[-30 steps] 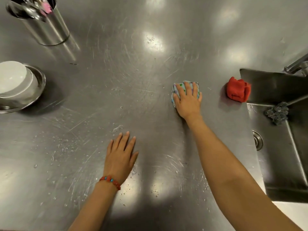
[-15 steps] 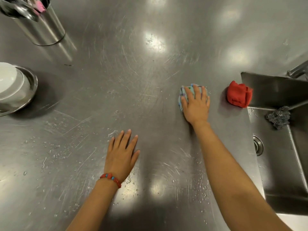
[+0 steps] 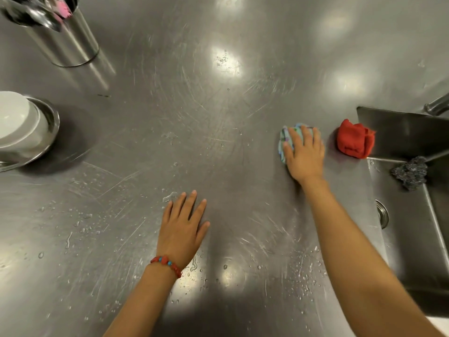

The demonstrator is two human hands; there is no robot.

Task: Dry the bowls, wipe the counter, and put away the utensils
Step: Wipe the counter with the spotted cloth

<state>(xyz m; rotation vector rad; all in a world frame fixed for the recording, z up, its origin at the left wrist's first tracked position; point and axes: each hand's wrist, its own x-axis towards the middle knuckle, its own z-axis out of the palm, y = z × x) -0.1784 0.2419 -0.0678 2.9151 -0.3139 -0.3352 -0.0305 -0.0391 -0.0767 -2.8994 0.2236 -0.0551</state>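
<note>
R hand (image 3: 305, 155) + cloth (image 3: 283, 142) slid right toward red rag (image 3: 355, 142); both hands flat, L hand (image 3: 182, 229) on counter (image 3: 218, 117).

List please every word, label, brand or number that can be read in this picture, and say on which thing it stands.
None: no readable text shows anywhere.
The patterned cloth under the right hand shows only coloured marks, no letters.
The red cloth, the metal utensil holder and the steel counter carry no label.

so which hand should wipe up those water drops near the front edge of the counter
Probably the right hand: it already presses the cloth flat on the counter, so it could sweep back toward the drops beside its forearm. The left hand lies flat and holds nothing.
</note>
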